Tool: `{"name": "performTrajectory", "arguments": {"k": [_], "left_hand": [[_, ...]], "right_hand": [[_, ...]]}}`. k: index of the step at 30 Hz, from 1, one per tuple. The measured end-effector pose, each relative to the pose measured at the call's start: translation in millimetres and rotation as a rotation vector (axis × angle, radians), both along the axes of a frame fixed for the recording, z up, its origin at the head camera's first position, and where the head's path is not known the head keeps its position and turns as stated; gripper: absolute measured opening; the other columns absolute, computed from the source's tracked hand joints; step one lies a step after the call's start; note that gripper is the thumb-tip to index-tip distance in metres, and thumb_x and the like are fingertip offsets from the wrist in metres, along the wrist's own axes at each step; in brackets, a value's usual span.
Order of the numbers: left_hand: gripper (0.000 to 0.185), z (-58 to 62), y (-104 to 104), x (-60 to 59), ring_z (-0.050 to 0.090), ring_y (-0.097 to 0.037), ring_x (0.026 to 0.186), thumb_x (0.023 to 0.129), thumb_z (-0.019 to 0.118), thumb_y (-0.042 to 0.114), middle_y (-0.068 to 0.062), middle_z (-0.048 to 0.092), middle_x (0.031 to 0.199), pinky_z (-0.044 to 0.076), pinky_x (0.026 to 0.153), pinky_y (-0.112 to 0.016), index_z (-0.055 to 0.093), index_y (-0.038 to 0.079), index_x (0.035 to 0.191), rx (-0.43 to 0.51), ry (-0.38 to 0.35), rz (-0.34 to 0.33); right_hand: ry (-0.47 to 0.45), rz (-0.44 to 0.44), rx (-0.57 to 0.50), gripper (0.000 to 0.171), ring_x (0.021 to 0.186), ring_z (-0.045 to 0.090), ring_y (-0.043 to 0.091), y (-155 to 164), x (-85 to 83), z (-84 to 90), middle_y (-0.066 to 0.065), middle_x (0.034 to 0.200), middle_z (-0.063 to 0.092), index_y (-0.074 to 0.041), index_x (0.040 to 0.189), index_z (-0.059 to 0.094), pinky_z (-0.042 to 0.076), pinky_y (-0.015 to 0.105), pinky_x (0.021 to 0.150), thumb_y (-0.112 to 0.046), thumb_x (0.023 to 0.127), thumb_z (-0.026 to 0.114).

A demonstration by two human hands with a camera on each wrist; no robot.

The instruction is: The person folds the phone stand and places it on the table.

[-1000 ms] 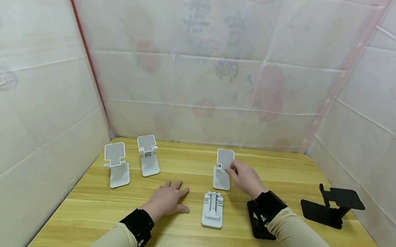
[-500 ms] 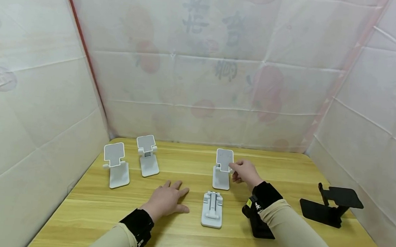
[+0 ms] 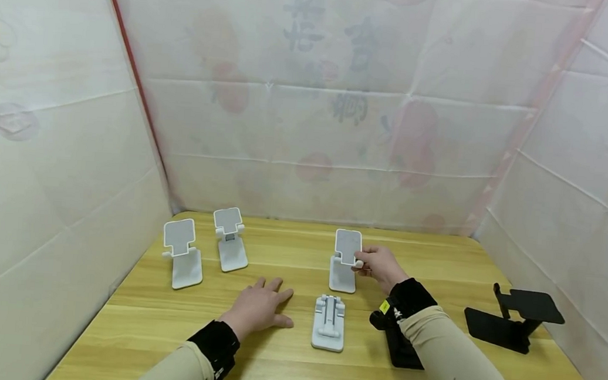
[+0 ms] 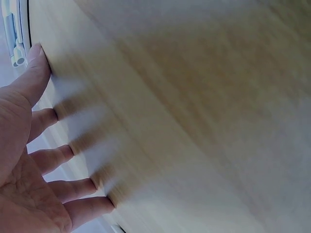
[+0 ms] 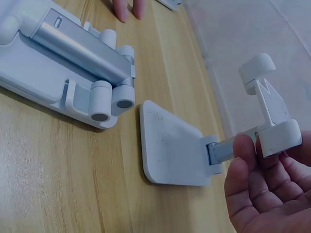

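Nearest, the left hand (image 3: 257, 306) lies flat on the pale wooden table (image 3: 270, 370), fingers spread, holding nothing. Just right of it, a folded white plastic phone stand (image 3: 329, 323) lies flat. Beyond that, the right hand (image 3: 380, 265) pinches the upright white phone stand (image 3: 345, 260) at its cradle, fingers curled round the lip. Far left, two more white stands (image 3: 183, 252) sit open.

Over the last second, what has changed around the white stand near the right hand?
The right hand drew back from the front of the unfolded white stand to its right edge, where the fingers now pinch its cradle. The left hand stayed flat on the table; the folded white stand has not moved.
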State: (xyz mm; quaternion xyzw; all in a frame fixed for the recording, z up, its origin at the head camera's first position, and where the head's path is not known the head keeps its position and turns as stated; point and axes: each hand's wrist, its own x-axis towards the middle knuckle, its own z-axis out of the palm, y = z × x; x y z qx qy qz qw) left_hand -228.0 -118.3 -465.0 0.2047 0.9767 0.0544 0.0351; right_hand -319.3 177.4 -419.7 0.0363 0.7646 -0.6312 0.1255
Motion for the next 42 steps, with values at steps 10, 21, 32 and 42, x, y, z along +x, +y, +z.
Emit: {"name": "performTrajectory", "arguments": {"k": [10,21,32,42], "left_hand": [[0.076,-0.4,1.8,-0.7,0.045,-0.052,0.136,0.085,0.069,0.067,-0.015,0.048,0.155,0.048,0.105,-0.066,0.059,0.024,0.146,-0.005,-0.008,0.008],[0.076,2.9,2.1,0.4,0.043,-0.053,0.138,0.085,0.07,0.066,-0.015,0.046,0.156,0.046,0.106,-0.067,0.058,0.022,0.146,0.017,-0.036,0.012],[0.073,4.1,-2.3,-2.8,0.043,-0.053,0.138,0.088,0.068,0.065,-0.015,0.047,0.156,0.046,0.104,-0.069,0.059,0.021,0.145,0.047,-0.061,0.006],[0.054,12.7,-7.2,-12.3,0.055,-0.042,0.132,0.097,0.066,0.049,-0.016,0.056,0.148,0.05,0.102,-0.064,0.063,0.016,0.14,0.18,-0.111,0.029]], "right_hand": [[0.019,-0.005,-0.027,0.026,0.082,0.068,0.017,-0.3,0.6,-1.0,0.009,0.094,0.065,0.012,0.124,0.054,0.058,0.038,0.086,-0.008,0.106,0.053],[0.064,0.002,-0.131,0.026,0.081,0.065,0.015,0.0,2.2,6.8,0.005,0.091,0.062,0.012,0.125,0.051,0.056,0.034,0.083,-0.007,0.107,0.051],[0.116,0.052,-0.128,0.03,0.084,0.063,0.015,-6.9,7.9,18.7,0.005,0.097,0.061,0.012,0.128,0.051,0.055,0.028,0.08,-0.008,0.107,0.053],[0.156,0.08,-0.159,0.027,0.082,0.064,0.015,-17.6,16.4,31.9,0.004,0.094,0.064,0.013,0.125,0.053,0.056,0.03,0.079,-0.007,0.106,0.054]]}}
